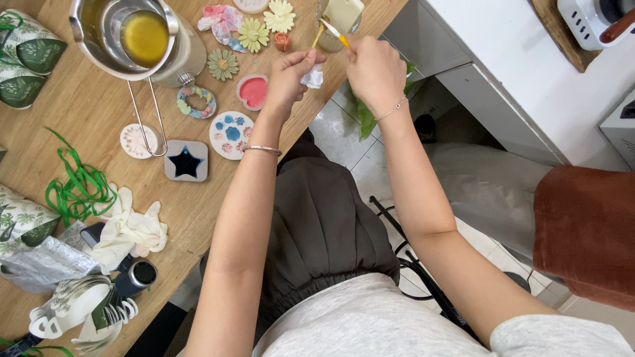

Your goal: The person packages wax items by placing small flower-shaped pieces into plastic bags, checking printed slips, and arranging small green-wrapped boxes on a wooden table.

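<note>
While pinching a crumpled white tissue in the left hand beside the pink heart mould, gripping an orange-tipped brush in the closed right hand at the jar; probably mid brush-wiping; next calls for steady bristle contact

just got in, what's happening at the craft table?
A person sits at a wooden table. Their right hand holds a small yellow-handled brush at a glass near the table edge, while the left hand pinches a scrap of white tissue. Flower-shaped castings and moulds lie beside a metal pot of yellow liquid.
</note>
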